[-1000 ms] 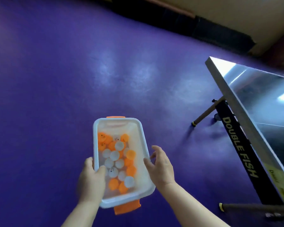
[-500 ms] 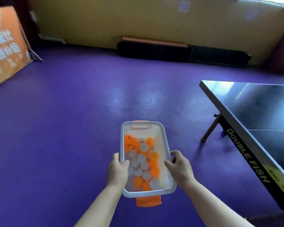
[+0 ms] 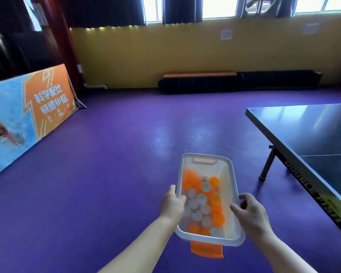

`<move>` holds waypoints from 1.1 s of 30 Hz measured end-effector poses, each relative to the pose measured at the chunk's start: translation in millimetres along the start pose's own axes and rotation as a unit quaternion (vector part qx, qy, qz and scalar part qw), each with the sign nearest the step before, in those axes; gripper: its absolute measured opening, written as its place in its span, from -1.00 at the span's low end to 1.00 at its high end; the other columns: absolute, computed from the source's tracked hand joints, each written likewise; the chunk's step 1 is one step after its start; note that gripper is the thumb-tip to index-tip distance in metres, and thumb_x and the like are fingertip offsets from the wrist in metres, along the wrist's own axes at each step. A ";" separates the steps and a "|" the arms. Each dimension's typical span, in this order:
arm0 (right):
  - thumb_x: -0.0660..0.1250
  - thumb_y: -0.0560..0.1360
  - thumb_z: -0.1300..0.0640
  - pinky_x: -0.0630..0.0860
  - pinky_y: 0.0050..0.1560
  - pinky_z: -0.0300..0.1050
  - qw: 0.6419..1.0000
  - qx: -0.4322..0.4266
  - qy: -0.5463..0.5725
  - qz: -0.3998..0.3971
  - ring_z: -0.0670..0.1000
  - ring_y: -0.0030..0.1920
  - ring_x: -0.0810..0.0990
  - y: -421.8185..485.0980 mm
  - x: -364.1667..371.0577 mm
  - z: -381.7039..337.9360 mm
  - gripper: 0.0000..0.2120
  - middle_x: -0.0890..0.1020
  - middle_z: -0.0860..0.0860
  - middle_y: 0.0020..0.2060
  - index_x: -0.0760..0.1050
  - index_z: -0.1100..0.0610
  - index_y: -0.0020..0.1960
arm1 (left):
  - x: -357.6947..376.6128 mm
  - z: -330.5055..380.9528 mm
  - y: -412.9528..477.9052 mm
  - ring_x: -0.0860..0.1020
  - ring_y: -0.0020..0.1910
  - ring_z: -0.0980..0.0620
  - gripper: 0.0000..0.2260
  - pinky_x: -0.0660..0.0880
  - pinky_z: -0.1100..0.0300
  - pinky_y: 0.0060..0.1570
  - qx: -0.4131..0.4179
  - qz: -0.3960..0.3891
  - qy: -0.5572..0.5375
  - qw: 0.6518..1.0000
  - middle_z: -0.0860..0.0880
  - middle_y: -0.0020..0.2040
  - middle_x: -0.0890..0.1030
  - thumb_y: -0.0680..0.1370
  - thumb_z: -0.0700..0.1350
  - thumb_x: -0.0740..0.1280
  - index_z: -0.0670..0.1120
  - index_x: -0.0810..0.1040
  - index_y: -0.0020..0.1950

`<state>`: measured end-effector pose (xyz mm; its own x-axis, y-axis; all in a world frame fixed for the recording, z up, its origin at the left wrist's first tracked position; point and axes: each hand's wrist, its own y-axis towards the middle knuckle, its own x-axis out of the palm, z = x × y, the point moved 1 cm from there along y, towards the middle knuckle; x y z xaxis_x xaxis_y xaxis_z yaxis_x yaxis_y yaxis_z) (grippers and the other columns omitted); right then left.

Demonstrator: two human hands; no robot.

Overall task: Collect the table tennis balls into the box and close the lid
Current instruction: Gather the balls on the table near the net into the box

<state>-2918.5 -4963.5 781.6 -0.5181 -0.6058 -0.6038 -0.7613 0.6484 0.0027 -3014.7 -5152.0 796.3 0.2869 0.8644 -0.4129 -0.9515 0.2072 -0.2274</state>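
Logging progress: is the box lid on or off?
Off: the box is open-topped, balls exposed; left hand and right hand grip its sides.

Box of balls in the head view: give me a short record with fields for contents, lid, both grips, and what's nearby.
box: white, open-topped, held over the purple floor
contents: orange and white balls, toward the near end
lid: none on it
left grip: holds the left rim
right grip: holds the right rim
nearby: table tennis table at right
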 end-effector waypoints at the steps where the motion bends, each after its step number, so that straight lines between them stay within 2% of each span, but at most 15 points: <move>1: 0.39 0.44 0.15 0.40 -0.32 -0.14 1.000 0.004 0.005 0.009 -0.03 -0.27 0.53 -11.1 -18.3 12.1 -0.85 0.56 -0.05 -0.31 0.47 0.06 -0.02 | 13.3 6.1 -16.0 0.53 -0.21 -0.02 -0.91 0.45 0.16 -0.32 0.006 -0.008 0.003 1.000 -0.04 -0.14 0.58 0.51 -0.16 0.22 -0.09 0.46 -0.01; 4: 0.39 0.42 0.14 0.40 -0.32 -0.15 0.999 0.028 0.000 0.044 0.01 -0.25 0.54 -46.9 -79.2 54.1 -0.86 0.57 -0.04 -0.31 0.48 0.06 -0.05 | 61.0 23.1 -67.1 0.59 -0.11 -0.08 -0.88 0.55 0.02 -0.14 0.022 -0.048 -0.007 0.999 -0.07 -0.10 0.61 0.47 -0.18 0.25 -0.07 0.49 -0.01; 6: 0.40 0.41 0.16 0.38 -0.34 -0.21 0.996 0.043 -0.009 0.077 -0.04 -0.28 0.52 -72.4 -125.5 82.5 -0.88 0.56 -0.06 -0.33 0.48 0.05 -0.09 | 98.4 34.1 -100.3 0.61 -0.10 -0.06 -0.88 0.60 0.00 -0.10 0.032 -0.087 -0.022 0.995 -0.05 -0.10 0.63 0.46 -0.18 0.28 -0.04 0.51 -0.03; 9: 0.40 0.39 0.17 0.38 -0.32 -0.25 0.989 0.069 -0.019 0.133 -0.07 -0.29 0.51 -112.7 -197.6 122.7 -0.90 0.57 -0.06 -0.34 0.49 0.06 -0.14 | 159.8 52.8 -147.5 0.62 -0.13 -0.04 -0.89 0.60 0.04 -0.18 0.059 -0.156 -0.036 0.985 -0.06 -0.11 0.64 0.46 -0.19 0.30 -0.05 0.52 -0.04; 12: 0.39 0.40 0.17 0.47 -0.25 -0.13 0.978 0.096 -0.023 0.183 -0.02 -0.25 0.56 -153.4 -263.6 159.5 -0.91 0.59 -0.04 -0.30 0.51 0.08 -0.12 | 217.0 74.1 -194.6 0.60 -0.18 0.01 -0.90 0.54 0.15 -0.29 0.096 -0.221 -0.026 0.970 -0.07 -0.13 0.63 0.45 -0.21 0.31 -0.07 0.51 -0.05; 17: 0.37 0.42 0.17 0.45 -0.29 -0.14 0.952 0.168 -0.007 0.255 -0.02 -0.28 0.54 -215.2 -352.5 213.9 -0.95 0.59 -0.02 -0.31 0.52 0.12 -0.13 | 301.8 101.9 -257.2 0.64 -0.16 -0.08 -0.83 0.61 -0.06 -0.14 0.150 -0.316 0.023 0.936 -0.06 -0.20 0.67 0.31 -0.11 0.35 -0.08 0.56 -0.12; 22: 0.37 0.40 0.16 0.48 -0.29 -0.14 0.920 0.233 0.031 0.314 -0.01 -0.30 0.55 -256.1 -404.8 259.0 -0.96 0.62 0.02 -0.30 0.53 0.11 -0.16 | 377.0 122.0 -301.0 0.64 -0.17 -0.07 -0.88 0.61 -0.06 -0.15 0.181 -0.389 0.039 0.902 -0.06 -0.20 0.66 0.35 -0.19 0.35 -0.09 0.56 -0.13; 25: 0.38 0.39 0.16 0.48 -0.29 -0.14 0.899 0.266 0.029 0.346 0.00 -0.30 0.55 -265.2 -428.2 285.6 -0.95 0.61 0.02 -0.31 0.53 0.12 -0.17 | 422.3 134.4 -315.6 0.65 -0.18 -0.05 -0.85 0.62 -0.11 -0.14 0.183 -0.430 0.042 0.883 -0.04 -0.20 0.67 0.32 -0.15 0.38 -0.06 0.56 -0.13; 29: 0.38 0.40 0.16 0.42 -0.34 -0.23 0.881 0.296 0.017 0.368 -0.08 -0.36 0.45 -254.7 -461.8 323.4 -0.94 0.50 -0.07 -0.38 0.51 0.12 -0.17 | 492.9 149.9 -316.9 0.66 -0.17 -0.10 -0.82 0.61 -0.16 -0.14 0.177 -0.472 0.043 0.863 -0.08 -0.19 0.67 0.30 -0.12 0.36 -0.09 0.56 -0.11; 33: 0.37 0.41 0.17 0.38 -0.36 -0.27 0.865 0.323 0.014 0.385 -0.10 -0.38 0.40 -224.2 -498.9 359.5 -0.93 0.45 -0.08 -0.39 0.48 0.12 -0.19 | 567.4 176.6 -308.4 0.64 -0.18 -0.15 -0.83 0.58 -0.13 -0.17 0.172 -0.500 0.052 0.847 -0.15 -0.18 0.66 0.34 -0.16 0.35 -0.16 0.55 -0.10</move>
<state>-2349.2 -4640.8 795.7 -0.7904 0.1145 -0.6017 0.1847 0.9812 -0.0560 -2578.1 -4644.6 787.9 0.9600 0.1360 -0.2447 -0.1970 0.9492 -0.2453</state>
